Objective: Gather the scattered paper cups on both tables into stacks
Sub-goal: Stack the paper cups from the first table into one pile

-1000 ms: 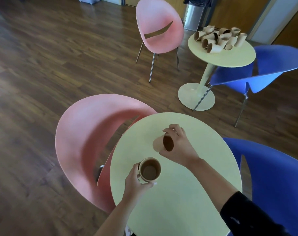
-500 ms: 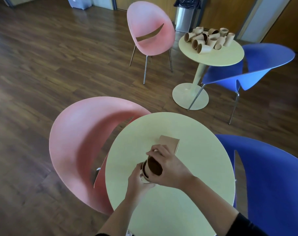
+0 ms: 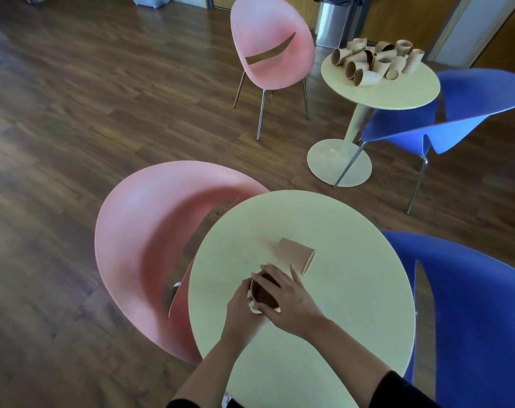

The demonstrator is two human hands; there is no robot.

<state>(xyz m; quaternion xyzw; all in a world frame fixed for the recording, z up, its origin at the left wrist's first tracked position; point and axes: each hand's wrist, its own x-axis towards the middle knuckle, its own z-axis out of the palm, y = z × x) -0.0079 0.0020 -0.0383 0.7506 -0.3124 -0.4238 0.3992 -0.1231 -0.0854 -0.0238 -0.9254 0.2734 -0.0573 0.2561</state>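
Note:
On the near round yellow table (image 3: 353,290) my left hand (image 3: 241,304) grips the side of an upright stack of brown paper cups (image 3: 263,294). My right hand (image 3: 288,298) lies over the stack's rim from the right, fingers curled on the top cup. One more paper cup (image 3: 296,254) lies on its side just beyond the hands. Several loose cups (image 3: 371,63) are piled on the far round table (image 3: 397,92) at upper right.
A pink chair (image 3: 150,248) stands left of the near table and a blue chair (image 3: 471,319) to its right. By the far table are another pink chair (image 3: 272,45) and a blue chair (image 3: 456,113). A metal bin (image 3: 332,22) stands by the wall.
My right hand has carried a cup from the table's middle down onto the cup held in my left hand. A lying cup beyond the hands has come into sight.

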